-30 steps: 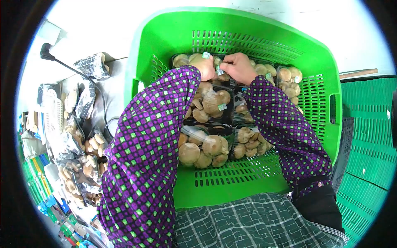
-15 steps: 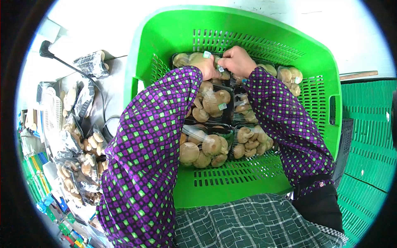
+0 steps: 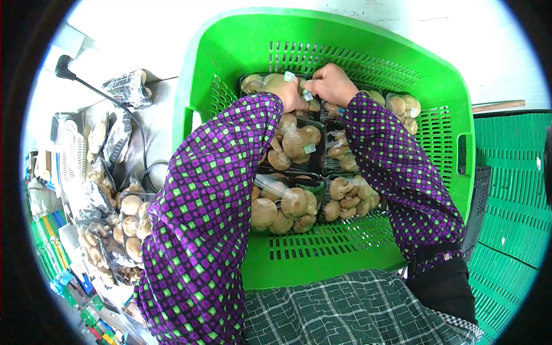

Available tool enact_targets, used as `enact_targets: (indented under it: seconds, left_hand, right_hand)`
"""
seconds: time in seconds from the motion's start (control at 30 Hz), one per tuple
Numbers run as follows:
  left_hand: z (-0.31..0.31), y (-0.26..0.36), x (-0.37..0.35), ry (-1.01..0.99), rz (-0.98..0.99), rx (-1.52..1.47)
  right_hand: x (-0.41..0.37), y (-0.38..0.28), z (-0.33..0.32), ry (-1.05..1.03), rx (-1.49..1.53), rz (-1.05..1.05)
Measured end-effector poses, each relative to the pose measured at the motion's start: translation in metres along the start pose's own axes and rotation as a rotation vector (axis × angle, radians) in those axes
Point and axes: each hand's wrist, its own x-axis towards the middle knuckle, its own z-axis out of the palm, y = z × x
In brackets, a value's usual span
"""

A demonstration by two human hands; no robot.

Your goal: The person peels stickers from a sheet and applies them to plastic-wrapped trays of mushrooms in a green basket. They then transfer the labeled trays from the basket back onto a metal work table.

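Observation:
Both my hands are inside a green plastic basket (image 3: 322, 270), at its far side, over wrapped packs of brown mushrooms. My left hand (image 3: 286, 92) is closed on the edge of a mushroom pack (image 3: 313, 106). Beside it, the bent fingers of my right hand (image 3: 333, 86) pinch at the same pack, next to a small label (image 3: 307, 95); my fingers partly hide what they grip. Nearer to me lie a labelled pack (image 3: 299, 141), a large-capped pack (image 3: 284, 207) and a pack of smaller mushrooms (image 3: 348, 198).
More wrapped mushroom packs (image 3: 135, 221) are piled on the metal table (image 3: 164, 109) at left, near a black cable (image 3: 138, 123) with a plug. Green slatted crates (image 3: 512, 190) stand at right. The basket's high walls surround my hands.
My hands stay almost in place, with only slight finger movement at the pack. In the pile on the left, a mushroom pack now lies where the arrangement looked different before.

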Motion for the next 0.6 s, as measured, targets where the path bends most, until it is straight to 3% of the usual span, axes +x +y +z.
enact_targets:
  seconds: [0.6]
  left_hand:
    - [0.0,0.0023,-0.0025,0.021,0.02,0.004]
  right_hand:
    - [0.0052,-0.0052,-0.0032,-0.005,0.047,0.083]
